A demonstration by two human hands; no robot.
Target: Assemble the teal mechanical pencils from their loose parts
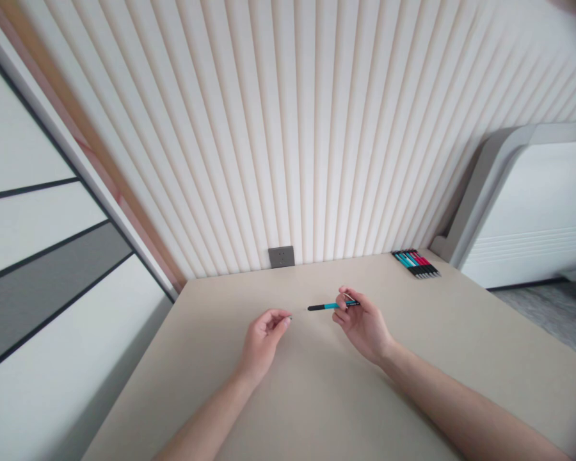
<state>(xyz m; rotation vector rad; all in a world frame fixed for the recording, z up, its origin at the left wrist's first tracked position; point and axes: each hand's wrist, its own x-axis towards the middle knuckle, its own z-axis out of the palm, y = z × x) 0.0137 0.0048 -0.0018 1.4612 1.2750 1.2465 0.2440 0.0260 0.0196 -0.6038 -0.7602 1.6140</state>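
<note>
My right hand (362,323) is closed on a ballpoint pen (330,307) with a blue barrel and black grip, held nearly level above the table. The pen's front end points left, and a thin, pale refill end seems to stick out of it. To the left, my left hand (267,334) pinches a small greyish pen tip (290,317) between thumb and fingertips, mostly covered by them. A short gap separates this piece from the pen.
Several pens (416,263) in blue, white and red lie side by side at the back right of the beige table (211,320). A dark socket (281,257) sits on the ribbed wall behind. A white cabinet stands left, a pale headboard (532,205) right.
</note>
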